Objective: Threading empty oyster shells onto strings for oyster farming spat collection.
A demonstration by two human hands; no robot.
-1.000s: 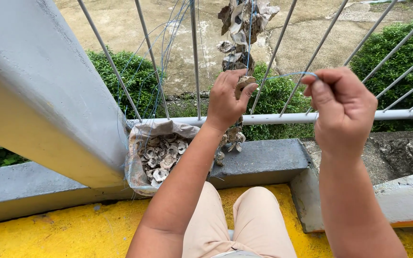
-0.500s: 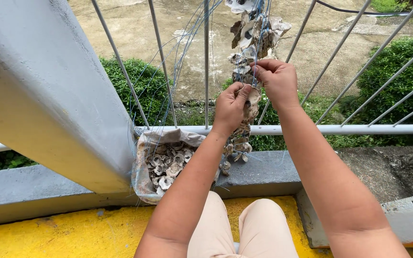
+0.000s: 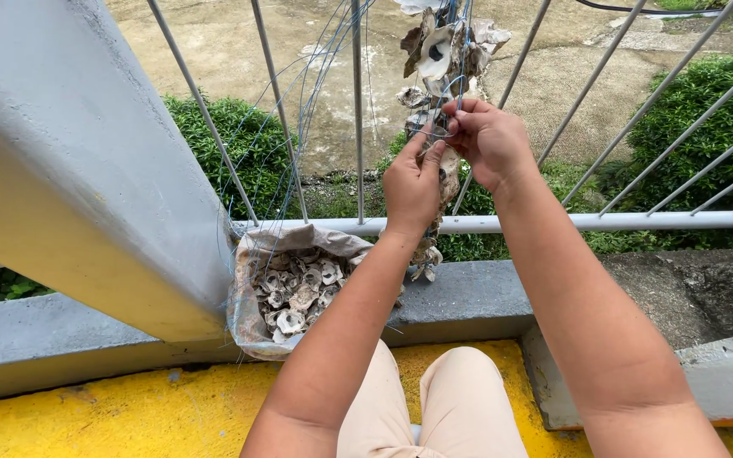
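A string of oyster shells (image 3: 441, 59) hangs against the metal railing (image 3: 553, 223), running from the top edge of the view down past the horizontal rail to the grey ledge (image 3: 468, 297). Both hands meet at its middle stretch, raised in front of the bars. The left hand (image 3: 413, 182) is closed on the strand, thumb and fingers pinching the shells and thin blue line (image 3: 316, 93) just below the right hand (image 3: 489, 140), whose fingertips are pinched together on the line at the same spot; the two hands touch. More shells dangle beneath the left hand. Down to the left, an open sack (image 3: 252, 293) full of loose shells leans on the ledge beside a slanted grey beam (image 3: 69, 161). The yellow floor (image 3: 129, 416) lies below, green shrubs (image 3: 697, 110) beyond the railing.
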